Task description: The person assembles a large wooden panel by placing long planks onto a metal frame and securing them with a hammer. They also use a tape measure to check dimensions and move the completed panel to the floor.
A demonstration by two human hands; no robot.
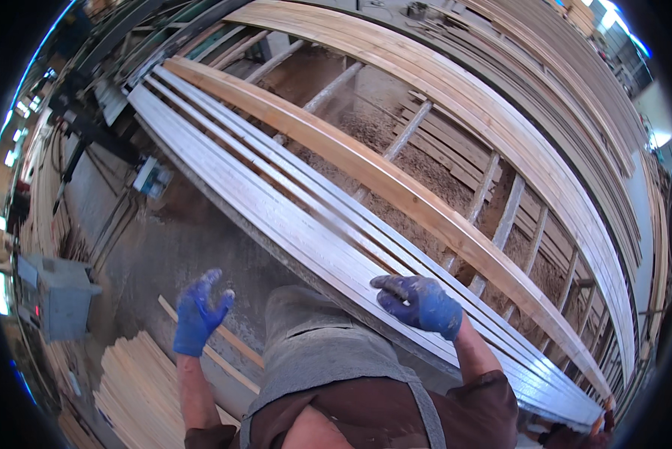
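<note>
White-coated boards (pixel 313 239), as I see them remotely, lie diagonally before the grey apron (pixel 328 355), apparently carried on crossbars (pixel 409 131) to keep them within reach. The gloved right hand (pixel 425 303) is over them, fingers loosely bent, holding nothing visible; contact I cannot tell. The left hand (pixel 200 314), empty, spreads its fingers wide above the floor (pixel 209 247).
</note>
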